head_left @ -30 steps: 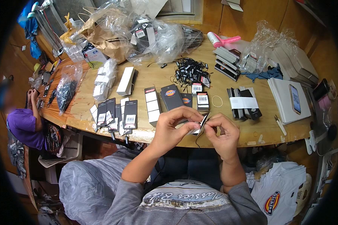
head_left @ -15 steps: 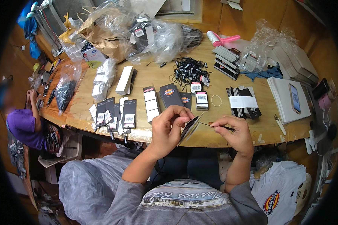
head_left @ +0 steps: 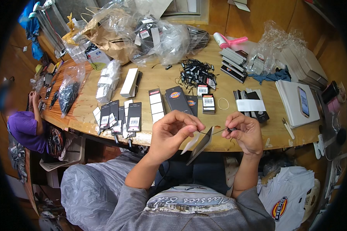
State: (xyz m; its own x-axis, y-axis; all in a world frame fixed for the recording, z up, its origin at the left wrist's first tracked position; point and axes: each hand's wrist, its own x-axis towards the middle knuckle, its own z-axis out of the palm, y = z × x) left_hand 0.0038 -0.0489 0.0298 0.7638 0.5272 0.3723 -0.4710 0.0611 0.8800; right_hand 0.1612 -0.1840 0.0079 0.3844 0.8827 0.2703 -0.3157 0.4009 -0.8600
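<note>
Between my two hands stretches a thin black hang-tag string (head_left: 219, 131), with dark and white hang tags (head_left: 201, 147) hanging from it, tilted, over the table's front edge. My left hand (head_left: 169, 135) is closed in a pinch on one end of the string, beside the tags. The fingers of my right hand (head_left: 246, 134) close around the other end, where a small black piece shows. Just beyond my hands lie black cards with a printed logo (head_left: 178, 101), a strip of white labels (head_left: 156, 106) and a small stack of barcode tags (head_left: 208, 104).
A heap of black strings (head_left: 196, 75) sits at mid-table. Finished-looking tags (head_left: 133, 117) lie to the left, a banded card bundle (head_left: 250, 104) to the right. Further right are a phone (head_left: 303, 102) on white paper and snips (head_left: 288, 128). Another person (head_left: 27, 129) sits far left.
My left hand has shifted from gripping the tags to pinching the string end. The tags now hang on the string, nearer my right hand, whose fingers have gathered around the small black piece.
</note>
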